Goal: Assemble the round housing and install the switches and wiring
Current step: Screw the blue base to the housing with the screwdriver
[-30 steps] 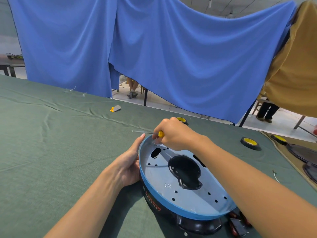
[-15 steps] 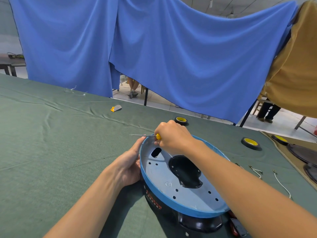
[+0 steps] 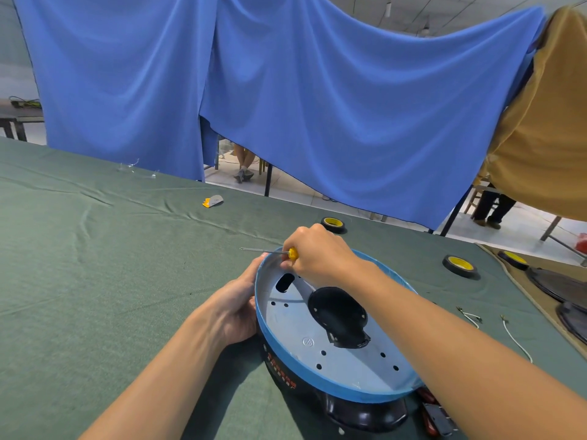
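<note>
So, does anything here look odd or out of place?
Only the screwdriver: the right hand holds it sideways, its tip pointing out past the round housing rim, not at a screw. The left hand steadies the rim.

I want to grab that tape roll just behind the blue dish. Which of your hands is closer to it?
Right. My right hand, holding the screwdriver, is just in front of the tape roll. My left hand grips the dish's near-left rim, farther away.

Matt green cloth on the worktop (image 3: 95,281), smooth pale metal housing plate (image 3: 295,331), glossy black plastic base (image 3: 365,414), thin metal screwdriver shaft (image 3: 263,250)
</note>
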The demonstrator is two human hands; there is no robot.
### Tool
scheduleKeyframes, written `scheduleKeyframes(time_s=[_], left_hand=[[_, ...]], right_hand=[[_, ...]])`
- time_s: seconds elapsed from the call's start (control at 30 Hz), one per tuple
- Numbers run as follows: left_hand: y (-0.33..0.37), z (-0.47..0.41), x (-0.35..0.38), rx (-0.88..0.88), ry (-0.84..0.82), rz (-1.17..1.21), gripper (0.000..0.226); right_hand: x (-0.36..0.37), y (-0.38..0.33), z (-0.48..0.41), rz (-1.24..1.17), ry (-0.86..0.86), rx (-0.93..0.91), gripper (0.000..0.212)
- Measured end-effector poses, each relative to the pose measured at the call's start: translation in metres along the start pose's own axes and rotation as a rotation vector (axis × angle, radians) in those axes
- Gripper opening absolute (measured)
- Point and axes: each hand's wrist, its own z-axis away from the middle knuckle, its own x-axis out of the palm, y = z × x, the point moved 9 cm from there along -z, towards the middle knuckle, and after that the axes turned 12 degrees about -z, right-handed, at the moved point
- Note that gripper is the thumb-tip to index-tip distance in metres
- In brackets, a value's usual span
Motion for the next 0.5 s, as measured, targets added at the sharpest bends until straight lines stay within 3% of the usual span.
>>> scheduleKeyframes(time_s=[0.23,0.3,0.43,0.5], left_hand=[[-0.003,0.001,0.001,-0.037,-0.033,0.01,0.054],[-0.002,0.0,0.0,-0.036,-0.018,0.01,0.055],[-0.002,0.0,0.001,-0.028,-0.007,-0.001,0.062],[-0.002,0.0,-0.001,-0.026,0.012,0.021,0.066]], right_hand=[[0.0,-0.005,-0.001,0.016,-0.095,-0.084,0.014],[-0.003,-0.002,-0.001,-0.051,-0.077,-0.057,0.007],[-0.005,0.005,-0.002,0.034,0.02,0.024,0.027],[-0.001,0.006,-0.002,0.074,0.026,0.042,0.027]])
